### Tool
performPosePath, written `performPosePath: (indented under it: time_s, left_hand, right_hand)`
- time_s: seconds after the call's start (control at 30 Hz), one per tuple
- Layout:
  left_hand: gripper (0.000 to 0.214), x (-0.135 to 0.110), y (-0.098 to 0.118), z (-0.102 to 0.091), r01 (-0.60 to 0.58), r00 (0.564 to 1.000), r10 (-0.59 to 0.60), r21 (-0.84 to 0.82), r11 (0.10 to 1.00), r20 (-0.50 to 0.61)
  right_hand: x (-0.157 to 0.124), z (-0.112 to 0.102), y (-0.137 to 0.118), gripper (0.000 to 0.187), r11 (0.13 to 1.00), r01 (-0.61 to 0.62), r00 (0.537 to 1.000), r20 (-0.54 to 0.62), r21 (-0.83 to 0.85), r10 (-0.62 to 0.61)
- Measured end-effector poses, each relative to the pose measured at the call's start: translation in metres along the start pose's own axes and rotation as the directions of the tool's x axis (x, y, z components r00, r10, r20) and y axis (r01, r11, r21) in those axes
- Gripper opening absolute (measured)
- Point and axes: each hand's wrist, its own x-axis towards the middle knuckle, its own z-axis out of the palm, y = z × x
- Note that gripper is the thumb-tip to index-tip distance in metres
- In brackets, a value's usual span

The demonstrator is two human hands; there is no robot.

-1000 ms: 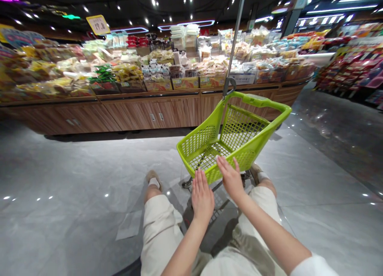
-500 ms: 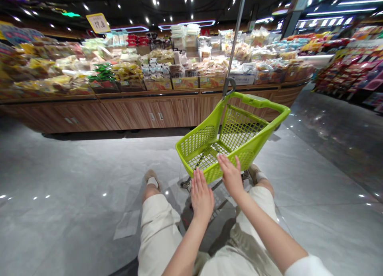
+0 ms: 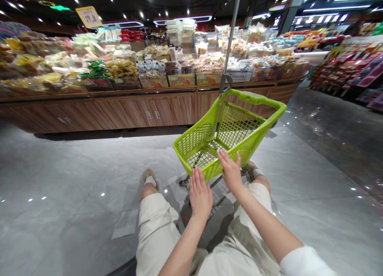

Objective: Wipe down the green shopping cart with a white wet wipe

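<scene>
Both of my hands are held out over the near side of a lime-green plastic shopping cart [image 3: 206, 141]. My left hand [image 3: 201, 194] has its fingers stretched out and holds nothing; its fingertips overlap the cart's near left corner. My right hand [image 3: 231, 173] is also flat, thumb apart from the fingers, at the middle of the near rim. Whether either hand touches the rim cannot be made out. No goods show in the cart's basket. A grey pole [image 3: 232, 32] rises from the cart's back left corner.
Behind the cart stands a long wooden display counter [image 3: 128, 113] piled with packaged snacks [image 3: 155, 70]. A price sign [image 3: 89, 17] reads 19.8. More shelves of goods [image 3: 335, 68] stand at the right. My legs in cream trousers [image 3: 157, 224] flank the cart on grey tiled floor [image 3: 68, 180].
The view has shifted slightly, so the cart, counter and sign sit a little further left and higher. My hands keep nearly the same pose and place relative to the cart.
</scene>
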Motion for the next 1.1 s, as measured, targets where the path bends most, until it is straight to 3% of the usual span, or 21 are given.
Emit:
performPosePath:
  time_s: [0.1, 0.17, 0.27, 0.37, 0.43, 0.53, 0.67, 0.73, 0.8, 0.87, 0.97, 1.03, 1.1]
  left_hand:
    - [0.093, 0.000, -0.001, 0.003, -0.011, 1.000, 0.012, 0.010, 1.000, -0.003]
    - [0.094, 0.000, -0.004, 0.003, -0.017, 1.000, 0.017, 0.014, 1.000, -0.005]
    - [0.090, 0.000, -0.006, 0.000, -0.016, 1.000, 0.016, 0.002, 1.000, -0.003]
    - [0.086, 0.001, -0.004, -0.003, -0.016, 1.000, 0.016, 0.001, 1.000, -0.010]
    - [0.086, 0.001, -0.001, -0.004, -0.012, 1.000, 0.012, 0.006, 1.000, -0.010]
    - [0.088, 0.001, 0.002, -0.001, 0.001, 1.000, -0.001, 0.003, 1.000, -0.009]
    - [0.092, 0.000, -0.003, 0.005, 0.001, 1.000, 0.000, 0.015, 1.000, -0.022]
    - [0.093, 0.000, -0.006, 0.005, -0.008, 1.000, 0.009, 0.016, 1.000, -0.019]
    - [0.091, 0.001, -0.009, 0.003, -0.006, 1.000, 0.006, 0.009, 1.000, -0.014]
    - [0.088, 0.001, -0.009, -0.001, -0.003, 1.000, 0.003, 0.004, 1.000, -0.012]
    - [0.086, 0.002, -0.007, -0.003, -0.007, 1.000, 0.007, 0.004, 1.000, -0.010]
    - [0.086, 0.002, -0.004, -0.002, -0.001, 1.000, 0.001, 0.002, 1.000, -0.010]
    - [0.088, 0.001, -0.001, 0.000, 0.010, 1.000, -0.010, -0.004, 1.000, -0.013]
  right_hand:
    - [-0.018, 0.011, -0.046, 0.068, 0.983, 0.159, 0.985, 0.055, 0.086, -0.164]
    - [-0.022, 0.011, -0.051, 0.064, 0.958, 0.262, 0.959, 0.083, 0.121, -0.273]
    - [-0.013, 0.001, -0.013, 0.067, 0.954, 0.282, 0.952, 0.094, 0.099, -0.291]
    - [0.004, -0.011, 0.036, 0.076, 0.992, 0.127, 0.991, 0.053, 0.004, -0.127]
    - [0.009, -0.012, 0.045, 0.079, 0.999, 0.016, 1.000, 0.020, -0.045, -0.015]
    - [0.002, -0.002, 0.012, 0.078, 1.000, -0.006, 1.000, 0.019, -0.026, 0.007]
    - [-0.020, 0.014, -0.053, 0.064, 0.979, 0.190, 0.978, 0.075, 0.072, -0.196]
    - [-0.023, 0.014, -0.057, 0.060, 0.957, 0.274, 0.953, 0.102, 0.099, -0.284]
    - [-0.018, 0.007, -0.036, 0.063, 0.942, 0.318, 0.937, 0.119, 0.106, -0.330]
    - [-0.006, -0.002, -0.001, 0.070, 0.953, 0.293, 0.946, 0.122, 0.079, -0.301]
    - [0.009, -0.014, 0.042, 0.078, 0.994, 0.113, 0.990, 0.081, -0.011, -0.112]
    - [0.012, -0.014, 0.044, 0.082, 0.999, -0.004, 0.999, 0.047, -0.042, 0.006]
    - [0.006, -0.007, 0.022, 0.083, 0.999, -0.031, 0.998, 0.048, -0.027, 0.032]
